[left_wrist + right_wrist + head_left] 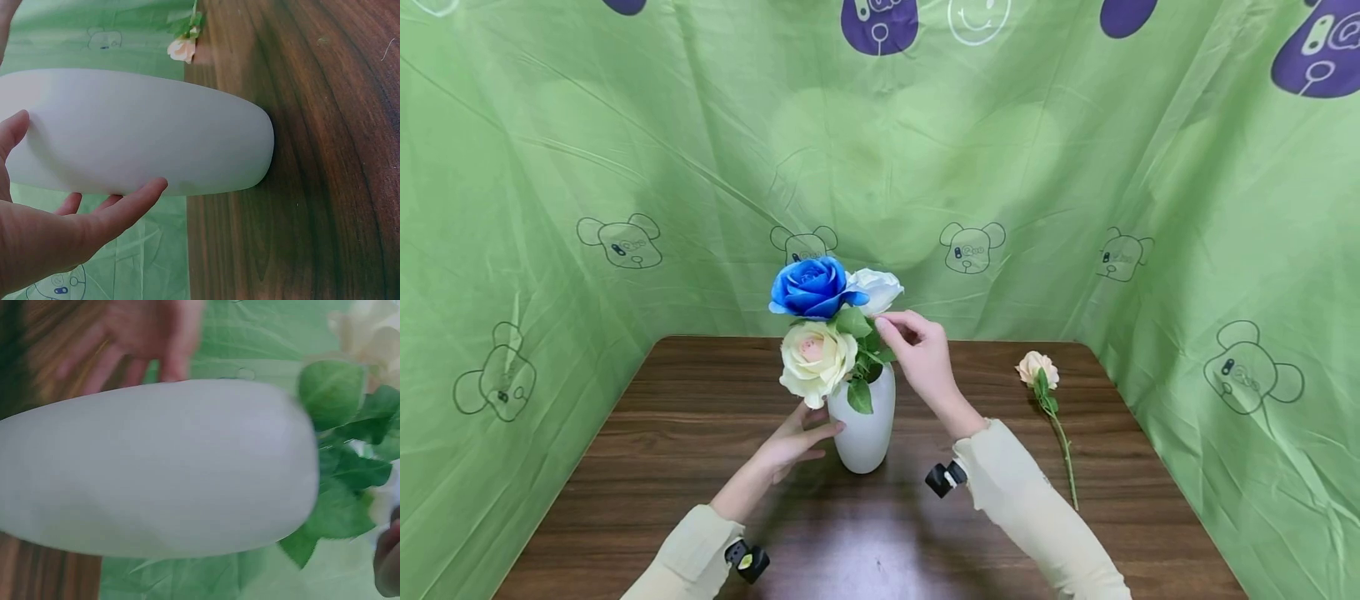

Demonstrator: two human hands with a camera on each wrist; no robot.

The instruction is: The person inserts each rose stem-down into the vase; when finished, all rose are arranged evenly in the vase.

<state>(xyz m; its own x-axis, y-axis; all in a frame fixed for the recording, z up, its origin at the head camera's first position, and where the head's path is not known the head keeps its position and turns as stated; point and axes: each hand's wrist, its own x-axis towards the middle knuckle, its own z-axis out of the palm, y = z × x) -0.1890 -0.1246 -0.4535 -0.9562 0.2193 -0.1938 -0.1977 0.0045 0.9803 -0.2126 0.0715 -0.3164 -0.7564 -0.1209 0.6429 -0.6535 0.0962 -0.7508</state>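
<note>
Here, the white vase (868, 425) stands upright on the wooden table (670, 433), just to the right of the left hand (788, 446) and below and to the left of the right hand (922, 354). The left hand's fingers are loosely extended and spread, touching the vase's side without closing round it. The right hand is raised above the vase's rim, its fingers bent and the tips at the foliage (853, 322) just below the white rose (880, 292); whether they pinch anything cannot be told. The blue rose (812, 287) sits beside the white one, and the cream rose (816, 362) leans out over the left hand. A peach rose (1039, 369) lies on the table, well apart to the right of both hands.
</note>
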